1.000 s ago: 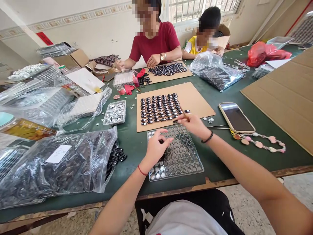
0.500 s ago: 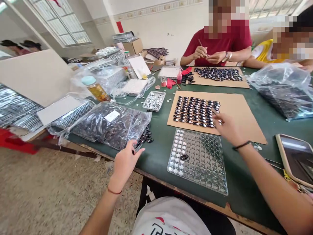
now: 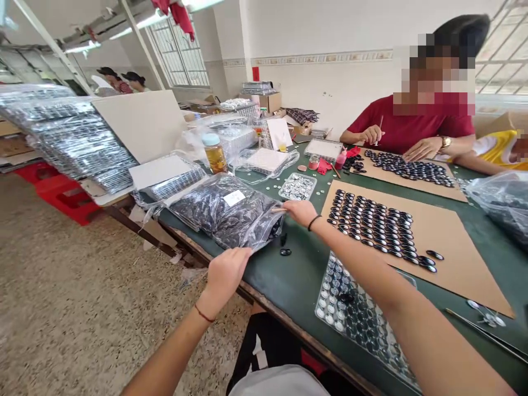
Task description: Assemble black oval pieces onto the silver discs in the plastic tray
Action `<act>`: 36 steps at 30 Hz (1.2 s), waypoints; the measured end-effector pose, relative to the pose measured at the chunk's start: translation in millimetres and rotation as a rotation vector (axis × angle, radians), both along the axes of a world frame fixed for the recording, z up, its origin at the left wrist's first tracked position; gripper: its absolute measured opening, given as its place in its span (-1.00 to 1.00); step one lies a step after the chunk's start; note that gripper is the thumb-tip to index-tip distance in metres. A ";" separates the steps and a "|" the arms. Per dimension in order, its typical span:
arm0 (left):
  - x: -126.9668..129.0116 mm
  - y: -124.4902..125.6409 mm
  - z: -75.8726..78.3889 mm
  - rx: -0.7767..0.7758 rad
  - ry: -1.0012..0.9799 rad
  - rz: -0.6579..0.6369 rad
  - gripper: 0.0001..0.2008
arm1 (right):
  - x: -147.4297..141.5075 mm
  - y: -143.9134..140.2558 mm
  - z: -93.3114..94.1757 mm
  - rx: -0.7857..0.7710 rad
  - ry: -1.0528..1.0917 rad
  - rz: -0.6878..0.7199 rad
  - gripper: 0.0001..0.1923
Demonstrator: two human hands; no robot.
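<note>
Change: both hands left the tray for the bag.
Left hand: fingers closed, gripping bead bag's table-edge corner.
Right hand: fingers pinching bag mouth.

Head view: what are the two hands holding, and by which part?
Both grip the clear plastic bag of dark pieces: left hand at its near open edge, right hand at the far corner of that opening.

Bright, even daylight comes from the barred windows at upper left and upper right, leaving only soft shadows on the green bench. Glare glints off the plastic bag and stacked trays. Straight lines bow toward the edges; the lower right arm looks slightly smeared, perhaps from motion.
</note>
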State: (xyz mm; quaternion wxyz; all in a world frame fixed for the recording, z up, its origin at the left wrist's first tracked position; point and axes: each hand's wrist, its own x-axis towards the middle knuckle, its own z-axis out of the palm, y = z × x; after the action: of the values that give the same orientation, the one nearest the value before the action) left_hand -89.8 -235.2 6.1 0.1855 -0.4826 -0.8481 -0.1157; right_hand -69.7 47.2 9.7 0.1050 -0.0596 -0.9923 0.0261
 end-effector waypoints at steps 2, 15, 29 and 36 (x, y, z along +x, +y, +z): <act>-13.8 -3.1 25.4 0.061 0.003 -0.005 -0.74 | -8.3 6.8 14.5 0.023 -0.002 0.023 -0.79; -172.9 -12.7 287.6 0.510 0.083 0.306 -0.45 | -117.9 10.8 259.0 0.134 0.481 0.069 -0.71; -193.1 -24.8 298.9 0.573 -0.067 0.279 -0.43 | -90.5 -6.0 292.9 0.141 0.521 0.146 -0.74; -210.1 -35.6 299.0 0.633 -0.044 0.258 -0.44 | -97.5 -18.4 316.4 0.178 0.386 0.197 -0.74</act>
State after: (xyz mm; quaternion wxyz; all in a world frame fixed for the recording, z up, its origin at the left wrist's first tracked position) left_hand -299.9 -270.7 305.1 0.3210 -0.2872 -0.8279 -0.3592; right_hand -167.2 28.8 326.2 0.2946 0.0533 -0.9533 -0.0403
